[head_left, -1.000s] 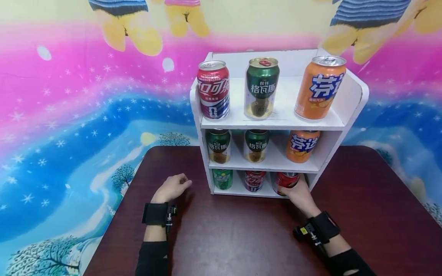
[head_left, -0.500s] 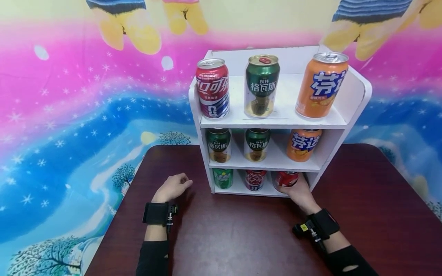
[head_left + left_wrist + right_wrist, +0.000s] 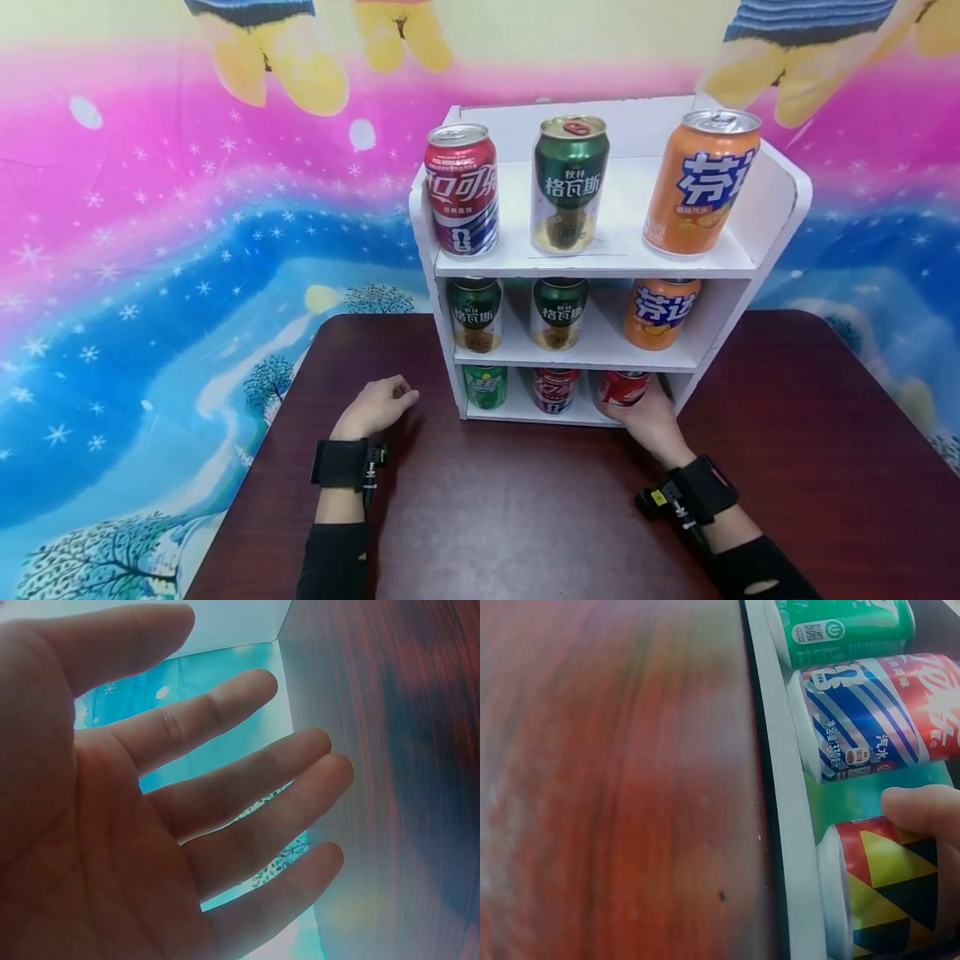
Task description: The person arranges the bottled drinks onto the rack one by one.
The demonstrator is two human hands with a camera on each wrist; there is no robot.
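Observation:
On the bottom shelf of the white rack (image 3: 577, 271), my right hand (image 3: 652, 421) grips a red soda can (image 3: 624, 388) at the right end. The right wrist view shows the thumb on this can (image 3: 889, 889), whose lower part has yellow and dark triangles; the other fingers are hidden. To its left stand a red cola can (image 3: 556, 390) and a green soda can (image 3: 486, 387), both upright. My left hand (image 3: 377, 406) rests at the table beside the rack, holding nothing. Its fingers (image 3: 202, 720) are spread and relaxed in the left wrist view.
Two green-and-gold cans (image 3: 476, 315) and an orange soda can (image 3: 660, 313) fill the middle shelf. On top stand a cola can (image 3: 462, 190), a green-and-gold can (image 3: 570, 185) and an orange can (image 3: 701, 183). The rack sits on a dark wooden table (image 3: 510, 508), before a printed backdrop (image 3: 187, 208).
The head view has shifted slightly. Less of the gripped can's lower part shows beside my right thumb than a second ago. The left hand stays put.

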